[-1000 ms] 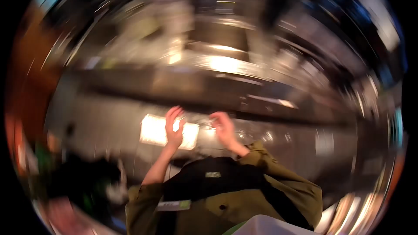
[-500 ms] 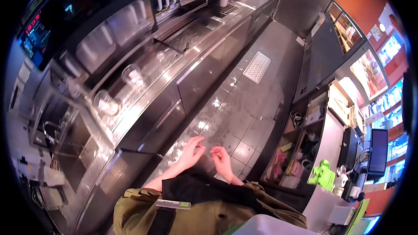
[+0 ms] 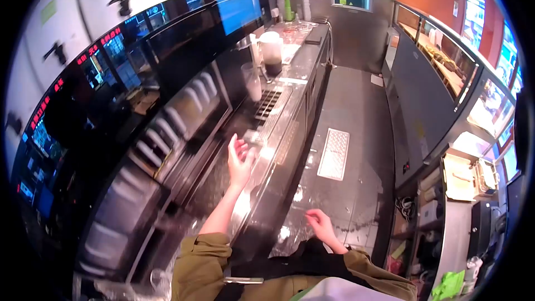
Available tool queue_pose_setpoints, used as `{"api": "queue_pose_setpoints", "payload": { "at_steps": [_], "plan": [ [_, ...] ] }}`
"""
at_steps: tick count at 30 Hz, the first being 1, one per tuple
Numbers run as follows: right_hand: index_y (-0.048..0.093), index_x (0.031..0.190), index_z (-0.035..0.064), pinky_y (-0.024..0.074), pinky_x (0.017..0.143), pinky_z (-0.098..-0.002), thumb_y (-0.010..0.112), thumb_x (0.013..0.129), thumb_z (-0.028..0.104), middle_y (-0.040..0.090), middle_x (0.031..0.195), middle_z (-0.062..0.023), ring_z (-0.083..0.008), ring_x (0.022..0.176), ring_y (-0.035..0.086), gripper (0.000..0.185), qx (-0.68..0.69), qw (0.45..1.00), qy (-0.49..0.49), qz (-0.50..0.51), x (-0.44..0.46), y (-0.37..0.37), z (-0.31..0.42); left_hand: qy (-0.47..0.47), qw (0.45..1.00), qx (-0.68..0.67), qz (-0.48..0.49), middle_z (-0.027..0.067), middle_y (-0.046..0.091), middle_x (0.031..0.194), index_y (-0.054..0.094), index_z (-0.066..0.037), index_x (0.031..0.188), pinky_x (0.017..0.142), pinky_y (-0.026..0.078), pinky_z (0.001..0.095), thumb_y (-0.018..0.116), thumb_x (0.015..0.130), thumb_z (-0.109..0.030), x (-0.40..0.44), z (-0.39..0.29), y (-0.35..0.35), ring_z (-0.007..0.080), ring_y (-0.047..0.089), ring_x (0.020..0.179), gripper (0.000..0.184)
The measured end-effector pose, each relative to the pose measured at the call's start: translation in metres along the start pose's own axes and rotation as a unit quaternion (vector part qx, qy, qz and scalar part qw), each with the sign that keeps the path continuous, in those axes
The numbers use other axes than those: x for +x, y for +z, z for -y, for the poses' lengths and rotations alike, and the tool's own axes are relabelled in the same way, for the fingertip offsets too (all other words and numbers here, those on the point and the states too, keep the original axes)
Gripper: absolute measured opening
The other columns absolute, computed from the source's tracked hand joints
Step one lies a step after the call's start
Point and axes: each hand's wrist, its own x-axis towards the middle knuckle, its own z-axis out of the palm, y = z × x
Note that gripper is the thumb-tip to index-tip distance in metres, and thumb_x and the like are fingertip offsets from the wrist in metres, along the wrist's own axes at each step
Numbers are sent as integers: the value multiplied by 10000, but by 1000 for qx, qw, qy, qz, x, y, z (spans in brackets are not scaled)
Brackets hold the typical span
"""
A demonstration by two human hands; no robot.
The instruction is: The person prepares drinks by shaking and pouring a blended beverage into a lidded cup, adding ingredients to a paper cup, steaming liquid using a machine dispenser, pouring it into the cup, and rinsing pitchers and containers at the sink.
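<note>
My left hand (image 3: 240, 163) reaches out over the steel counter (image 3: 266, 159), its fingers loosely bent and apart, with nothing in it. Beyond it on the counter stands a tall clear cup (image 3: 252, 82) with pale contents, beside a dark drain grate (image 3: 269, 104). Farther back is a white-topped container with a dark base (image 3: 271, 50). My right hand (image 3: 321, 227) hangs above the floor near my waist, holding nothing, its fingers slightly curled and apart. At the lower left a clear glass (image 3: 160, 280) is partly cut off by my sleeve.
A tiled floor (image 3: 356, 111) with a metal drain plate (image 3: 334, 154) runs along the aisle. Grey cabinets (image 3: 415, 92) and a shelf counter with a green cloth (image 3: 449, 285) line the right side. Green stacked cups (image 3: 288, 9) stand at the far counter end.
The view has swung left and moved forward along the counter. My left hand has gone from near my waist out over the counter; my right hand stays low, now apart from it.
</note>
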Motion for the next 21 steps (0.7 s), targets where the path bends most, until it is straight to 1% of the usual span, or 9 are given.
{"api": "queue_pose_setpoints", "payload": {
  "at_steps": [1,4,6,8,9,10,13,16,21],
  "plan": [
    [532,951,-10,470,603,-237,536,805,28,582,833,-58,-115,685,562,151,32,998,20,-40,27,-19,-17,-7,999,27,29,128,408,1156,238,-67,1320,872,404,307,635,767,-125,39,19,20,195,455,1036,684],
    [539,892,-6,464,545,-220,541,798,5,579,755,-63,-109,595,555,95,95,989,72,-90,103,-76,-73,17,988,156,-4,148,355,1224,256,-67,1320,920,357,367,697,719,-225,148,92,80,244,414,1095,762],
    [539,886,-2,458,520,-219,526,792,-10,575,720,-62,-105,564,552,95,56,989,100,-92,170,-106,-89,65,971,227,-42,181,303,1282,273,-66,1316,966,303,394,714,691,-301,227,163,104,295,325,1191,801],
    [536,883,-5,458,513,-220,503,788,-22,577,718,-67,-109,550,551,102,22,993,85,-74,258,-131,-96,-2,955,279,-105,221,257,1313,275,-74,1318,995,255,419,731,653,-353,298,180,131,335,269,1221,853],
    [529,882,-8,459,520,-219,491,793,-14,578,736,-73,-110,566,552,97,3,994,96,-54,303,-141,-98,25,944,298,-139,265,191,1334,248,-100,1332,1013,218,434,740,621,-399,331,215,136,367,210,1246,915],
    [528,884,-9,459,527,-216,485,794,-12,574,754,-68,-100,582,545,100,-12,998,24,-54,346,-144,-75,-40,937,295,-182,275,139,1346,217,-141,1345,1009,228,435,752,592,-417,355,217,152,380,177,1259,964],
    [531,881,-7,467,541,-218,490,805,5,565,763,-59,-86,613,535,87,8,999,9,-42,453,-139,-26,-84,907,352,-217,274,84,1355,267,-180,1308,984,272,446,770,539,-434,404,255,165,412,174,1250,954],
    [532,883,-11,472,545,-222,496,812,18,563,761,-60,-84,609,530,85,15,1000,5,-10,509,-134,-14,-28,861,423,-279,251,261,1281,344,-121,1141,910,345,442,785,515,-401,418,316,167,413,321,1161,816],
    [531,884,-17,474,553,-220,522,793,7,568,771,-71,-103,610,543,95,37,998,30,46,551,-127,-16,-63,880,344,-322,159,418,1117,337,-65,1085,838,384,414,798,507,-365,426,318,183,344,447,1029,799]
  ]
}}
